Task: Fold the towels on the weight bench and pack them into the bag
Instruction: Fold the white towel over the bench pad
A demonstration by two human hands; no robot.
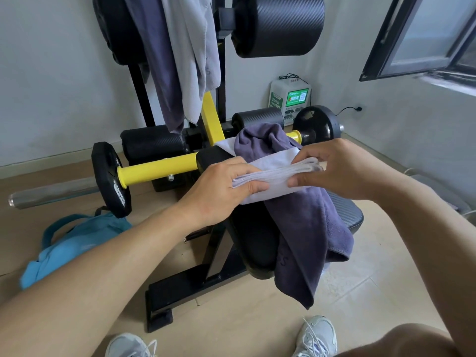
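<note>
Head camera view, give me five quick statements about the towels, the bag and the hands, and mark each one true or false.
1. Both hands hold the folded white towel. True: the left hand grips one end and the right hand pinches the other.
2. The blue bag sits on the bench. False: it lies on the floor, to the left of the weight bench.
3. A purple towel is draped unfolded over the bench. True.
4. The white towel is already inside the bag. False: it is held over the bench.
5. No towels hang on the rack. False: a purple one and a grey one hang there.
</note>
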